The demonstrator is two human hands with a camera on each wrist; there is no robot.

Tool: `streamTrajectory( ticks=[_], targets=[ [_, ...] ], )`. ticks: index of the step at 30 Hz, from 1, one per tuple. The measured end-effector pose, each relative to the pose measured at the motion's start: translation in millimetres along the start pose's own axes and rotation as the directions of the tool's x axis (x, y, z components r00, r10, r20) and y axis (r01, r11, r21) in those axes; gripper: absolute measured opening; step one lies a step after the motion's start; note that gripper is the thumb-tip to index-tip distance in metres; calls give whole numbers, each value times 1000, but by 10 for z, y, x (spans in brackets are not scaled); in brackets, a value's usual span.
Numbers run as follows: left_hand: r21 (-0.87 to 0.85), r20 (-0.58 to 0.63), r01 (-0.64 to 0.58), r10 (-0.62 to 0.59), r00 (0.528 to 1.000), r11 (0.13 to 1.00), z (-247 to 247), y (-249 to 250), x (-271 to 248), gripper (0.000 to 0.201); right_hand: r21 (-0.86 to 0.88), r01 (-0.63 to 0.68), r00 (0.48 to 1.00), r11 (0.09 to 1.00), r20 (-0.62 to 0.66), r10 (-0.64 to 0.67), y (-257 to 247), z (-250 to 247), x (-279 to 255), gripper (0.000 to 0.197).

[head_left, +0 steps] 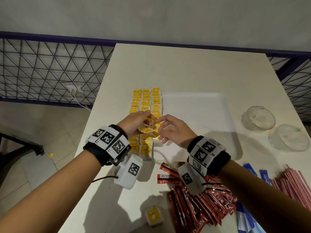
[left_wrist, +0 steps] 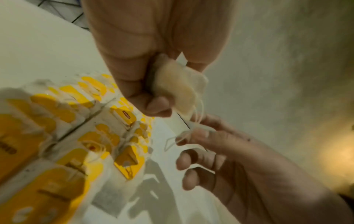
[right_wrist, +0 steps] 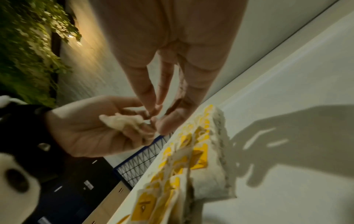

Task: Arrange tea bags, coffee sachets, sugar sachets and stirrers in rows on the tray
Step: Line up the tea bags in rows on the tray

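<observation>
Yellow-tagged tea bags fill three rows along the white tray's left side on my head view. From the left wrist, my left hand pinches one tea bag. From the right wrist, my right hand's fingertips nip its string over the rows.

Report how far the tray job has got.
Done: three rows of tea bags line the tray's left side. In hand: the left hand holds one tea bag while the right hand pinches its string. Left: coffee sachets, blue sachets and stirrers lie off the tray.
</observation>
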State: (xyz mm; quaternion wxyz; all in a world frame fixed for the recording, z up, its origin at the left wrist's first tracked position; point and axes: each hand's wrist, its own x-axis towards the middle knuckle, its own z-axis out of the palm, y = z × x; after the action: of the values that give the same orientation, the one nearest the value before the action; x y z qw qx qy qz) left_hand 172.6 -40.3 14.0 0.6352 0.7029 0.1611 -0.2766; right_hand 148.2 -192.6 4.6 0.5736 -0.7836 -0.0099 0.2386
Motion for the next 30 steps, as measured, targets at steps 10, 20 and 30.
streamTrajectory(
  ticks=[10,20,30],
  targets=[
    [-295,30,60,-53,998,954,49,-73,-324,23,-207,149,987,967,-25,-157,-61,104,-104,9],
    [-158,134,1,21,991,987,-109,-323,-503,16,-87,133,988,987,87,-125,-87,43,-161,5],
    [-145,252,56,-17,968,988,-235,-420,-466,20,-134,161,985,978,86,-150,-71,43,-68,14]
  ],
)
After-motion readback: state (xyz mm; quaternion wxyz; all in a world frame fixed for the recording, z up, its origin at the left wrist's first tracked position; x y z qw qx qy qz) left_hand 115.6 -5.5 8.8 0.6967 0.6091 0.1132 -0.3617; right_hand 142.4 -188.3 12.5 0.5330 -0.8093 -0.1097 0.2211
